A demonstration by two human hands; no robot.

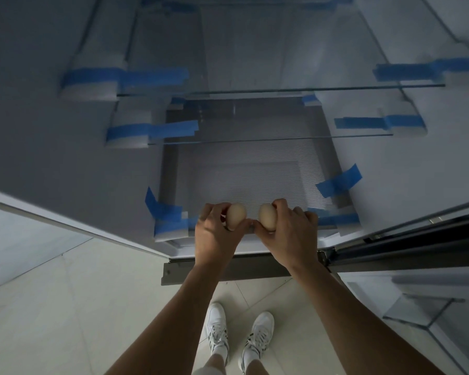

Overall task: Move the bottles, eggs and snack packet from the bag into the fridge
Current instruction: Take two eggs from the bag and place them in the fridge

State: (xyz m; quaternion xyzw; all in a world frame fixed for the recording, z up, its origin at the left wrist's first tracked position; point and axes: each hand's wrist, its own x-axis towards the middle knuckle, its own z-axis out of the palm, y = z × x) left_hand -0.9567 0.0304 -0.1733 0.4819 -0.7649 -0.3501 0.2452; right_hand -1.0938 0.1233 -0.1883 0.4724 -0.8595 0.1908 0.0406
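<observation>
The left hand [217, 231] has its fingers and thumb curled round a pale tan oval egg [236, 213]. The right hand [287, 234] is wrapped the same way round a second pale tan egg [267, 216]. The two eggs sit side by side with a narrow gap between them, and the thumbs almost meet below it.

Both hands are level with the front lip of the grey ribbed bottom shelf [249, 171] inside the open white fridge [65, 147]. The landing place therefore lies straight ahead of the hands, deeper into the cabinet, and neither hand is clearly nearer to it. Each egg's long axis runs roughly away from the person, pointing into the fridge; the right one leans a little to the side. Which end is the blunt one cannot be told.

Above the ribbed shelf, a thin clear glass shelf [282, 138] crosses further back, so my guess is the eggs need to go in low and forward. The ribs run across the shelf (they may help stop an egg rolling forwards or back).

Strips of blue tape [339, 180] and white foam packing blocks [127, 136] hold the fittings in place. The bag, the bottles and the snack packet are out of view.
</observation>
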